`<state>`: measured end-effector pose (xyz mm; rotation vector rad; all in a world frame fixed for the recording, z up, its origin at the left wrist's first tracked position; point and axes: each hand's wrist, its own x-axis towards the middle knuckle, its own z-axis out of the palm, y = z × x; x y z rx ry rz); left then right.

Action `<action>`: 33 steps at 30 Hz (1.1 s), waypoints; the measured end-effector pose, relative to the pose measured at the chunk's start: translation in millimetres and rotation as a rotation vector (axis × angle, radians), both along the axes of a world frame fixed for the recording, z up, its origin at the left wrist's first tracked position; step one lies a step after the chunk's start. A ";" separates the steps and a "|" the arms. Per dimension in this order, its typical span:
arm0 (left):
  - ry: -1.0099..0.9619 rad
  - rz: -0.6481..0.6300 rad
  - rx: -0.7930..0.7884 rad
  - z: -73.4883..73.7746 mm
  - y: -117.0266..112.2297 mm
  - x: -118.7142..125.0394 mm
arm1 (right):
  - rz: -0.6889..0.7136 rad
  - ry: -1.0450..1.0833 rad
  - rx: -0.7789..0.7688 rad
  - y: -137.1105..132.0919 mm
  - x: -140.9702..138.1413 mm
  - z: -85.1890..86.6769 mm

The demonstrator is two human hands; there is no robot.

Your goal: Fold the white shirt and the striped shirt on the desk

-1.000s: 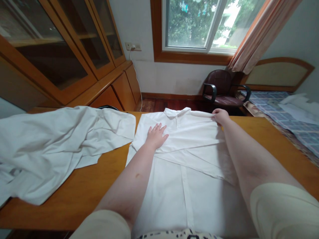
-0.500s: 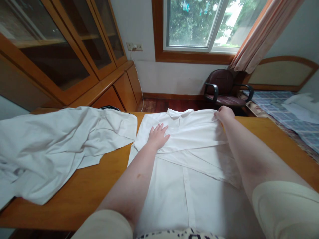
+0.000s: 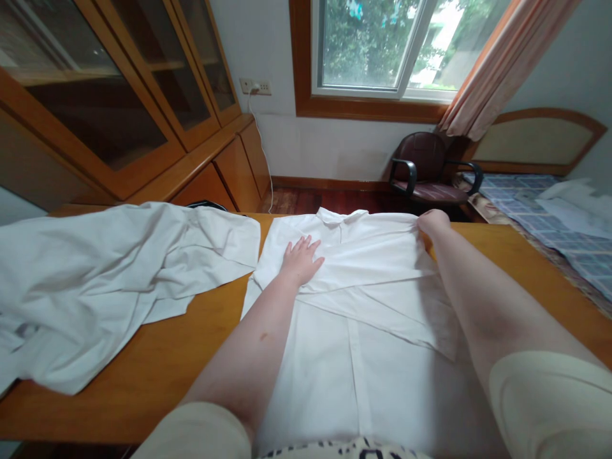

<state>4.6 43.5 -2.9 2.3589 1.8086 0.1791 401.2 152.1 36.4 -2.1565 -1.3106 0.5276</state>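
Note:
A white shirt point(image 3: 329, 363) lies spread on the wooden table, its collar at the far edge and its button strip running toward me. One sleeve is laid across the chest. My left hand point(image 3: 301, 260) rests flat on the shirt's upper left part, fingers spread. At the far right shoulder, my right hand point(image 3: 433, 221) is closed on the edge of the shirt; its fingertips are partly hidden. Creases run from that grip across the cloth.
Another white garment point(image 3: 119, 268) lies rumpled on the left of the table point(image 3: 191, 357). Beyond stand a glass-door cabinet point(image 3: 186, 146), an office chair point(image 3: 423, 166) and a bed with a plaid cover point(image 3: 521, 197). A window point(image 3: 366, 51) is in the far wall.
My right hand has shifted slightly outward to the right, and the shirt's shoulder edge is drawn a little with it. My left hand stays flat in place on the shirt.

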 end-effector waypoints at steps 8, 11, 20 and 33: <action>0.005 0.014 -0.014 1.2 1.0 1.0 | -0.073 0.185 0.127 -13.7 -35.0 0.1; -0.002 0.011 -0.011 0.8 1.4 0.8 | -0.102 0.091 0.162 -37.4 -30.3 2.0; -0.031 0.006 -0.032 4.1 2.5 0.6 | 0.238 -0.474 -0.118 -115.1 -59.0 -37.1; -0.224 0.313 -0.026 26.4 -44.4 -78.5 | 0.234 -0.398 0.017 -118.5 -46.8 -38.7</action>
